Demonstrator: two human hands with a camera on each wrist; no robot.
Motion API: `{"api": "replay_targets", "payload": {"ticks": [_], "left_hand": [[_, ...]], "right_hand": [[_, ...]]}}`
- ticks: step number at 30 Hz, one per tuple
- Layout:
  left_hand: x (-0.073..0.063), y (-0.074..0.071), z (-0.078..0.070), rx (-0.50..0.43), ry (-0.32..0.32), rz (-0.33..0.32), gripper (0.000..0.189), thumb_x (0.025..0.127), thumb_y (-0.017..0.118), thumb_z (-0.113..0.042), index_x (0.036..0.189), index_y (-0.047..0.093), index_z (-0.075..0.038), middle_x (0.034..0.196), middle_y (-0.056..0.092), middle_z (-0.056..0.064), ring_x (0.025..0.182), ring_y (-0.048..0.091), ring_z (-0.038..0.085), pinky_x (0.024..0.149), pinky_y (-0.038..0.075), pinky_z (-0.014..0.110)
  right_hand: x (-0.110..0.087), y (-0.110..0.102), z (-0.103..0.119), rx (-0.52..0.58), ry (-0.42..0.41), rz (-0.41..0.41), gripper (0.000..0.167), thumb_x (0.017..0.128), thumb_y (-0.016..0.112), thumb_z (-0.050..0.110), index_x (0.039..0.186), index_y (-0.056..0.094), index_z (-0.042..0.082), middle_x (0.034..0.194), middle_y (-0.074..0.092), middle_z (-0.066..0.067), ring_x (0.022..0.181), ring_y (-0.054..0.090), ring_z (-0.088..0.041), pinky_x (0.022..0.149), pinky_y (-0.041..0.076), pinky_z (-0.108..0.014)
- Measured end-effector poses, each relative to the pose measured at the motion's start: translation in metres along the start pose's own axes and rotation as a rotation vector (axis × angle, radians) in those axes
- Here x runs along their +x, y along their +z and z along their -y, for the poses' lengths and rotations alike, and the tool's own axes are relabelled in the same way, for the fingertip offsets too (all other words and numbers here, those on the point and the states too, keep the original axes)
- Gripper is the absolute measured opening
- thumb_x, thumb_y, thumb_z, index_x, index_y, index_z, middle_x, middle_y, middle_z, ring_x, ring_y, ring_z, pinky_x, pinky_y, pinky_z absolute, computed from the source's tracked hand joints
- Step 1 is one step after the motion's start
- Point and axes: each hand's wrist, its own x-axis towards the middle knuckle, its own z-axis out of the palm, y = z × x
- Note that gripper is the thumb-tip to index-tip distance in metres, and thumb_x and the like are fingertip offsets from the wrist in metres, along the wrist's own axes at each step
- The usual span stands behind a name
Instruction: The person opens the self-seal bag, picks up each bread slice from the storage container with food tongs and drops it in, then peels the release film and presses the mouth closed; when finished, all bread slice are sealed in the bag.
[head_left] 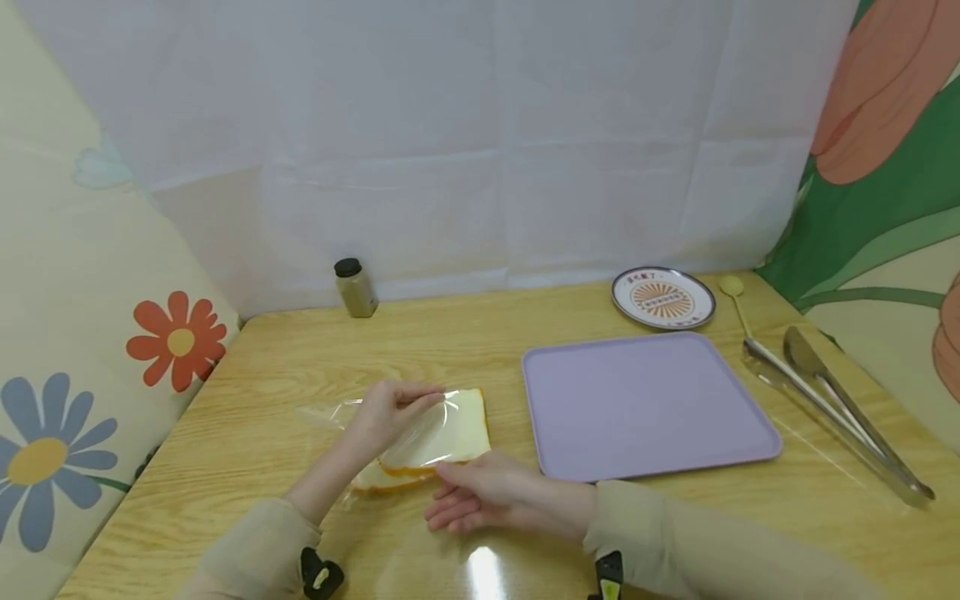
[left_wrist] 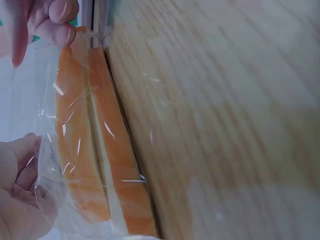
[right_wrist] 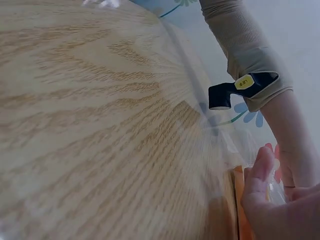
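Two bread slices [head_left: 467, 421] with orange-brown crusts lie one over the other in a clear plastic bag [left_wrist: 47, 167]. My left hand [head_left: 387, 417] reaches over the slices and pinches the bag's film between thumb and fingers, near the far edge of the upper slice. At the front right corner of the bread is my right hand [head_left: 491, 492], its thumb at the crust and its fingers loosely extended. In the left wrist view, right-hand fingertips [left_wrist: 64, 34] meet the end of the bread, thumb apart. The right wrist view catches only a strip of crust [right_wrist: 239, 190].
Right of the bread lies a purple tray [head_left: 645, 408]. Behind it are a patterned plate [head_left: 663, 297] and a pale yellow spoon [head_left: 732, 287]. Metal tongs [head_left: 855, 408] lie along the right side, with clear plastic around them. A black-capped jar [head_left: 356, 289] stands at the back left.
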Motion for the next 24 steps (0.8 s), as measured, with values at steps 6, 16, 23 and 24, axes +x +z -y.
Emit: {"api": "replay_targets", "payload": {"ticks": [6,16,23,24], "left_hand": [[0.000,-0.001,-0.002,0.002,-0.006,0.009,0.018,0.089,0.065,-0.012,0.101,0.072,-0.001,0.102,0.071,0.016,0.099,0.067,0.030,0.082,0.056,0.038],[0.000,-0.003,-0.005,0.017,-0.022,0.025,0.019,0.090,0.064,-0.012,0.103,0.072,0.000,0.103,0.070,0.016,0.097,0.068,0.029,0.079,0.058,0.035],[0.002,-0.012,-0.008,0.049,-0.043,0.055,0.026,0.095,0.057,-0.018,0.107,0.070,0.001,0.101,0.072,0.013,0.100,0.067,0.028,0.084,0.056,0.041],[0.003,-0.014,-0.008,0.047,-0.051,0.078,0.028,0.096,0.054,-0.019,0.109,0.069,0.002,0.102,0.072,0.013,0.101,0.066,0.028,0.085,0.055,0.042]], "right_hand": [[0.008,0.009,0.001,0.054,-0.002,-0.045,0.052,0.096,0.049,0.040,0.100,0.062,-0.010,0.097,0.068,-0.028,0.084,0.071,-0.029,0.065,0.059,-0.027],[0.012,0.013,0.005,0.062,0.009,-0.048,0.042,0.100,0.040,0.024,0.099,0.063,-0.011,0.097,0.068,-0.028,0.085,0.071,-0.029,0.063,0.058,-0.026],[0.012,0.012,0.001,0.059,0.028,-0.070,0.029,0.097,0.044,0.013,0.102,0.062,-0.008,0.098,0.069,-0.025,0.086,0.071,-0.028,0.067,0.059,-0.028],[0.012,0.011,0.000,0.056,0.026,-0.076,0.028,0.097,0.045,0.013,0.102,0.063,-0.008,0.098,0.069,-0.024,0.086,0.071,-0.028,0.068,0.059,-0.028]]}}
